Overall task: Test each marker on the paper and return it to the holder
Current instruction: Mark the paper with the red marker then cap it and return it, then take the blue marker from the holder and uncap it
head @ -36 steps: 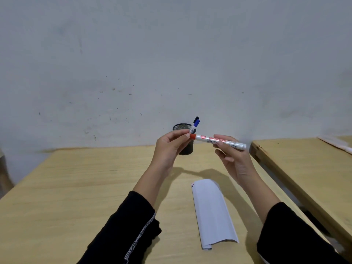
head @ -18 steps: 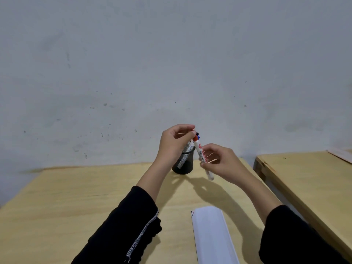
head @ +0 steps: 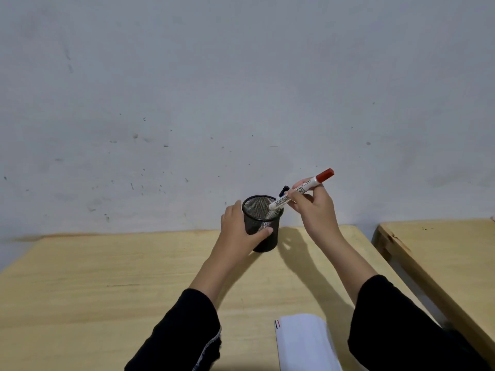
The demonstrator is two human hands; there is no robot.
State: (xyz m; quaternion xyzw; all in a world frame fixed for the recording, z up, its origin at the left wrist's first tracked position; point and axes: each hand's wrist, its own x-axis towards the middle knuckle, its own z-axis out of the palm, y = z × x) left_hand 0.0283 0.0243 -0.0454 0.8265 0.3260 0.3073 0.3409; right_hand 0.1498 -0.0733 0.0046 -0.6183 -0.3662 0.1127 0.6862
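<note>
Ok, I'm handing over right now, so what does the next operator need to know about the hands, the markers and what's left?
Left hand: wrapped around the black mesh holder, steadying it on the wooden table.
Right hand: holds the red-capped marker, cap on, tilted, its lower end just over the holder's rim.
In the holder: at least one other marker, its dark cap sticking up at the back.
Paper: lying at the table's near edge.
Done: red marker looks ready to return; any test mark is not visible.
Left: drop it in, then test any untested markers.
</note>
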